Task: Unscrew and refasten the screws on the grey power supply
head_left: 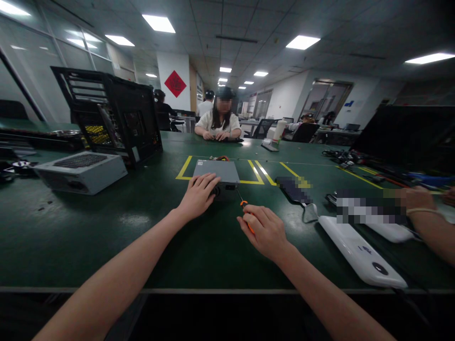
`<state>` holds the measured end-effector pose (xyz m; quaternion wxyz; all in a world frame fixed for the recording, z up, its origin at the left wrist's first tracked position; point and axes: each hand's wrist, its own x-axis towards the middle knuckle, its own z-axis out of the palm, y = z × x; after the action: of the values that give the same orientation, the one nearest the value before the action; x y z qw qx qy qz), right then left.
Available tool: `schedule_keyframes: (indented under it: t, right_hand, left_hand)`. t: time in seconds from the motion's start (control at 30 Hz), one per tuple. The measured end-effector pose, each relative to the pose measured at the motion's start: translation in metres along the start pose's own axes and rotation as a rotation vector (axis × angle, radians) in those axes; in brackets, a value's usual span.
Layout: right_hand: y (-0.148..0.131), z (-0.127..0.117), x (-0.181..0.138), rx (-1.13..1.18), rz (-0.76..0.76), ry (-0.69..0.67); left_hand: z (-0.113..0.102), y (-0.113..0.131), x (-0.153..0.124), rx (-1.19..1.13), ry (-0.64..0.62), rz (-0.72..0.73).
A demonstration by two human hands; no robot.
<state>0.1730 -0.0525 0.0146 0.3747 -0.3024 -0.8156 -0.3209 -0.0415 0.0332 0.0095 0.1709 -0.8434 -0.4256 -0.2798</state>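
Observation:
A grey metal power supply box (217,171) lies on the green table (106,227) inside a yellow-taped rectangle. My left hand (197,195) rests on its near left corner, fingers curled over the edge and pressing it. My right hand (265,231) is closed on an orange-handled screwdriver (244,205), whose thin shaft points at the box's near face. Coloured wires (221,158) stick out behind the box.
A black open computer case (110,113) and a second grey power supply (81,171) stand at left. White devices (360,253) and another person's arm (432,222) lie at right. A seated person (218,124) works across the table. A black monitor (408,135) stands far right.

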Motion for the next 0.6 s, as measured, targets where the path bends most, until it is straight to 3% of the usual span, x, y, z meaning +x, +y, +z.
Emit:
schedule_keyframes:
  t: [0.47, 0.6]
  right_hand:
    - [0.001, 0.004, -0.004, 0.047, 0.155, 0.048]
    - [-0.008, -0.002, 0.007, 0.029, 0.160, -0.071]
  left_hand:
    - [-0.001, 0.002, 0.000, -0.003, 0.028, -0.003]
    - [-0.002, 0.002, -0.001, -0.005, 0.039, 0.000]
